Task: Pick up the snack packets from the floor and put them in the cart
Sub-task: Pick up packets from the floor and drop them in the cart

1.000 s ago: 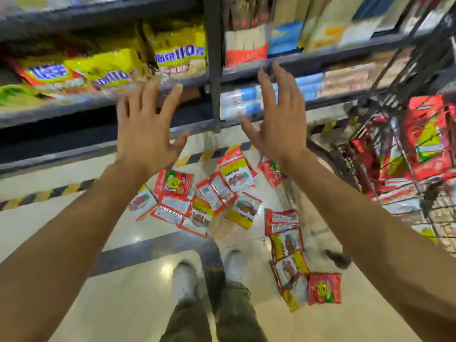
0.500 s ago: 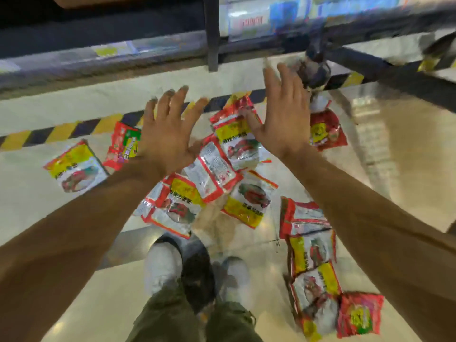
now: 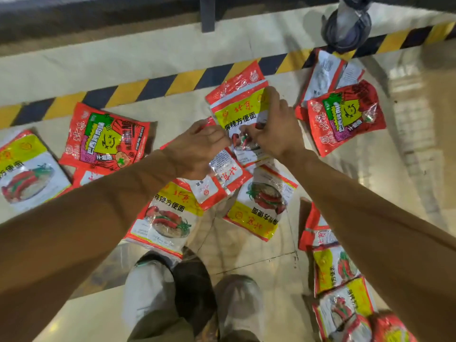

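Pale glossy floor (image 3: 148, 58) of a shop aisle fills the head view, crossed by a yellow-and-black warning stripe (image 3: 187, 80), with the dark foot of a shelf behind it. Snack packets lie scattered flat, some face up, some face down, a few overlapping. The person stands over them, shoes (image 3: 145, 292) near the middle of the heap, so that most packets are within reach.

Both arms reach down to one noodle packet with a yellow band (image 3: 237, 104), which lies on top of the others and is easiest to take first. The right hand (image 3: 276, 132) pinches its right side between thumb and fingers. The left hand (image 3: 197, 146) is curled at its left edge; the fingertips are hidden, so I cannot tell if it grips already. Red cartoon packets (image 3: 106, 139) rest apart on both sides, untouched.

Only a wheel (image 3: 348, 25) shows at the top, I judge from the cart; the basket is out of view.
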Available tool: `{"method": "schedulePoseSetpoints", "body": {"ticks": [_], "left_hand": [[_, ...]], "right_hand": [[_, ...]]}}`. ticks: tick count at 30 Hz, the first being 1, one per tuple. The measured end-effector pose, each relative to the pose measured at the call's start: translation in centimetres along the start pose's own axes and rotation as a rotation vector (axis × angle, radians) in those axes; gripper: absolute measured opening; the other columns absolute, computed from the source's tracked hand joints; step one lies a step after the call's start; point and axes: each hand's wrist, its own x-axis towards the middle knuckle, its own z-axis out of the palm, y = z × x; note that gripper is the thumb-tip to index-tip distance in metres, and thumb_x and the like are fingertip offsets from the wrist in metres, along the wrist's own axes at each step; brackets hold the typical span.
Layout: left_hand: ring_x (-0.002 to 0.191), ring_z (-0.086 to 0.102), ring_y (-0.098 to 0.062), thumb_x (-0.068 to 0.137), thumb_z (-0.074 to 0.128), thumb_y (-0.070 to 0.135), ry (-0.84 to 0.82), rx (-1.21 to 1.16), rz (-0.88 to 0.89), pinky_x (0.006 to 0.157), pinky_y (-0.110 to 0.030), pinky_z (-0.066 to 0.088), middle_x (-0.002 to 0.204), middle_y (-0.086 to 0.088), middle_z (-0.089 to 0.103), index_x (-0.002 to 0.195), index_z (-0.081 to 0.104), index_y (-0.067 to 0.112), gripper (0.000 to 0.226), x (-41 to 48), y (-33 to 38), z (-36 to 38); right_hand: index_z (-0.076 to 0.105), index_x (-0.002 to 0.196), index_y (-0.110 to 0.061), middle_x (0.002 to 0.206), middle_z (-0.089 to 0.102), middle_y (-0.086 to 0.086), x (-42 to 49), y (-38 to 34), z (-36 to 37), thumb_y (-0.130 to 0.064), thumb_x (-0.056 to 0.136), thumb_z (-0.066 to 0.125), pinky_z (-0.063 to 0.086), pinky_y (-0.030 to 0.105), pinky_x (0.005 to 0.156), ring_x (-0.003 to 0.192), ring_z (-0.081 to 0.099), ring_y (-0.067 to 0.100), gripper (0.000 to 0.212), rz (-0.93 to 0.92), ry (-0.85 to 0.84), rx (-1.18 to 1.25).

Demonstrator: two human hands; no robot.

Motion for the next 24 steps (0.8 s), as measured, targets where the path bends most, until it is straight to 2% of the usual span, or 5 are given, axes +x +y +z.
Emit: {"method": "schedulePoseSetpoints", "body": {"ticks": [5,9,14,18,24], "left_hand": [[0.128,0.051,-0.030,0.081,0.079,0.055,-0.194,0.097,-0.036,0.121,-0.049,0.019,0.131,-0.006,0.059,0.137,0.059,0.020,0.069,0.5,0.3,-1.9],[0.131,0.053,-0.029,0.090,0.074,0.047,-0.239,0.041,-0.149,0.115,-0.041,0.030,0.137,-0.006,0.060,0.136,0.063,0.022,0.054,-1.0,0.8,-6.1],[0.112,0.068,-0.033,0.091,0.070,0.033,0.003,-0.133,-0.397,0.119,-0.043,0.029,0.112,-0.012,0.076,0.128,0.061,0.018,0.041,-7.3,2.1,-14.0],[0.096,0.070,-0.035,0.085,0.079,0.026,0.305,-0.554,-0.741,0.084,-0.042,0.056,0.103,-0.011,0.076,0.118,0.064,0.018,0.037,-12.7,5.1,-24.3],[0.097,0.073,-0.004,0.087,0.083,0.014,0.786,-1.186,-0.878,0.097,-0.039,0.058,0.106,0.014,0.078,0.117,0.070,0.025,0.034,-20.9,12.3,-45.5]], "right_hand": [[0.034,0.146,-0.022,0.112,0.070,0.003,0.0,-1.3,-1.2,-0.024,0.077,0.088,0.057,0.043,0.080,0.095,0.068,0.030,0.088,0.134,-0.020,0.261],[0.069,0.120,-0.012,0.107,0.076,0.004,-1.1,-2.4,-4.1,-0.020,0.081,0.087,0.055,0.030,0.081,0.092,0.068,0.016,0.044,0.254,-0.016,0.332],[0.075,0.088,-0.018,0.088,0.077,0.002,-5.6,-6.0,-11.8,-0.006,0.086,0.081,0.061,0.034,0.073,0.073,0.072,0.006,0.014,0.271,-0.098,0.505],[0.075,0.085,-0.032,0.085,0.075,-0.008,-9.3,-11.8,-21.0,-0.007,0.087,0.080,0.059,0.030,0.073,0.073,0.070,0.001,0.025,0.222,-0.054,0.638],[0.066,0.106,0.001,0.069,0.076,-0.011,-15.6,-23.5,-40.1,0.010,0.096,0.063,0.057,0.024,0.058,0.063,0.072,0.003,0.014,0.085,-0.040,0.835]]}}
